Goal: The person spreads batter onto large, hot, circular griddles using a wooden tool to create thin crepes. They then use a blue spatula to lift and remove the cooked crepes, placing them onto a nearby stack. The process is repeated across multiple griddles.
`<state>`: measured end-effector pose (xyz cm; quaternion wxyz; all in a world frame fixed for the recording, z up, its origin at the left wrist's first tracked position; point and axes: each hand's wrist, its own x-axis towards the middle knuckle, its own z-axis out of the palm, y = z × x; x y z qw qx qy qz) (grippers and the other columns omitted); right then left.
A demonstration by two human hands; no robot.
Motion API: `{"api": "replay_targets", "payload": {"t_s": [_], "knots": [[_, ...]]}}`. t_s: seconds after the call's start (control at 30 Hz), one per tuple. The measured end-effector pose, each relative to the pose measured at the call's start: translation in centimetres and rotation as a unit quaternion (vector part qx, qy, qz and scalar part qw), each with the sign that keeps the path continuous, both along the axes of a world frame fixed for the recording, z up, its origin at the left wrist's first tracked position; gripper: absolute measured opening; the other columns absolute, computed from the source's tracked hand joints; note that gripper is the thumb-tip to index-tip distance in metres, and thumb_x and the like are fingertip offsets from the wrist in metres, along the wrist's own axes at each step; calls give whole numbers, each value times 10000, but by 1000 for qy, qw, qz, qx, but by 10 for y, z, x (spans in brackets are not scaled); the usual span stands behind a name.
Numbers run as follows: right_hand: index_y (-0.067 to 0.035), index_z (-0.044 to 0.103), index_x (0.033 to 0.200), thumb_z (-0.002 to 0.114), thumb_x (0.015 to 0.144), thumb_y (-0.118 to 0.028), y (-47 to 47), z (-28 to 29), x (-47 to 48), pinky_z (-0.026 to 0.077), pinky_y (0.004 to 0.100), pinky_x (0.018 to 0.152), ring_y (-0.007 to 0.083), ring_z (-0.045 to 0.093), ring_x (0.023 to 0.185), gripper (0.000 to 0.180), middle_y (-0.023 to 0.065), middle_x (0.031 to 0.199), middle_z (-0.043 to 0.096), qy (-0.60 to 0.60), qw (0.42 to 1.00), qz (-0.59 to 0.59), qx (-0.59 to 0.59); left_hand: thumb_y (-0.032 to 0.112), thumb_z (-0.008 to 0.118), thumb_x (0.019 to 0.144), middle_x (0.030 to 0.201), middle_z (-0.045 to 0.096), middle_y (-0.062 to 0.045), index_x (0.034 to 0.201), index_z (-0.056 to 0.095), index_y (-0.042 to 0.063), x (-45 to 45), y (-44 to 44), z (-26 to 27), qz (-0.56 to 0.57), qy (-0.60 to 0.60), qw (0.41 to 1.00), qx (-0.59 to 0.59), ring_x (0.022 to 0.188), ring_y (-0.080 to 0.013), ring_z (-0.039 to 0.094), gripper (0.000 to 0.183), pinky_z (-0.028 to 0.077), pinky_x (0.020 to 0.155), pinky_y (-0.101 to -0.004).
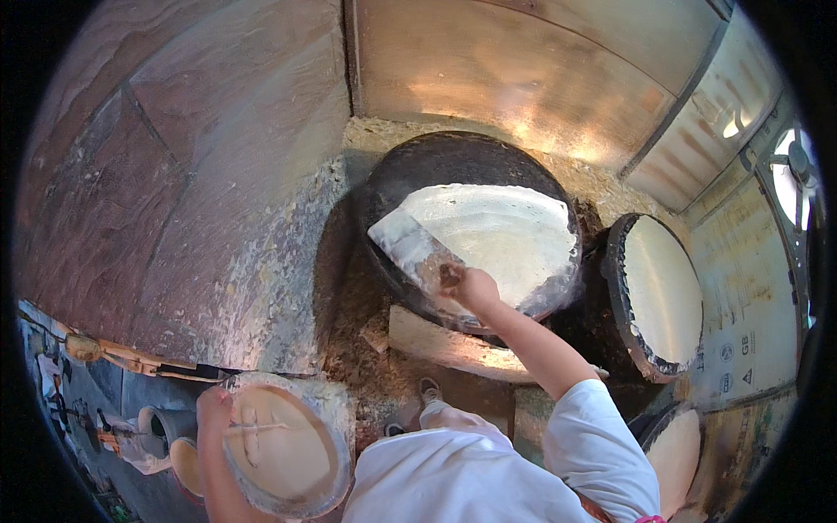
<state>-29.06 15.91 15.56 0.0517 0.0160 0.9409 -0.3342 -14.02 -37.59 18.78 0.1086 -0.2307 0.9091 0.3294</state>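
Note:
My right hand [469, 287] grips a flat, broad scraper [407, 245] coated in pale batter. The scraper lies over the left side of a large round black griddle [451, 153], where a white sheet of batter [497, 229] covers most of the surface. Wisps of steam show at the griddle's lower right. At lower left, my left hand [214, 406] has curled fingers beside the rim of a round tub [340, 451] of cream-coloured batter [288, 471]. A thin stick-like utensil [258, 427] lies partly in that batter. Whether my left hand holds its end or the rim is unclear.
A second round griddle [660, 294] with a pale sheet stands to the right, and another [677, 451] sits below it. Metal panels [510, 72] rise behind. A stained board [196, 196] fills the left. A smaller container [186, 465] and a grey pipe-like vessel [157, 428] stand at lower left.

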Motion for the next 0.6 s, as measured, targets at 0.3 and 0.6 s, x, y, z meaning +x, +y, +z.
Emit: {"api": "replay_targets", "payload": {"t_s": [0.3, 0.6], "knots": [[-78, 630, 992, 413, 890, -308, 88, 5, -22, 488, 409, 679, 295, 625, 792, 332, 161, 876, 639, -24, 952, -145, 269, 28, 515, 783, 572, 586, -123, 734, 554, -28, 3, -7, -3, -13, 19, 1000, 3, 426, -187, 572, 84, 462, 388, -306], [-21, 612, 887, 696, 683, -437, 219, -7, -3, 368, 344, 405, 177, 463, 463, 471, 48, 579, 460, -67, 874, -446, -183, 13, 503, 782, 603, 570, -133, 744, 538, -39, 8, -2, 11, 64, -14, 997, 36, 420, -195, 559, 73, 452, 362, -295]]}}
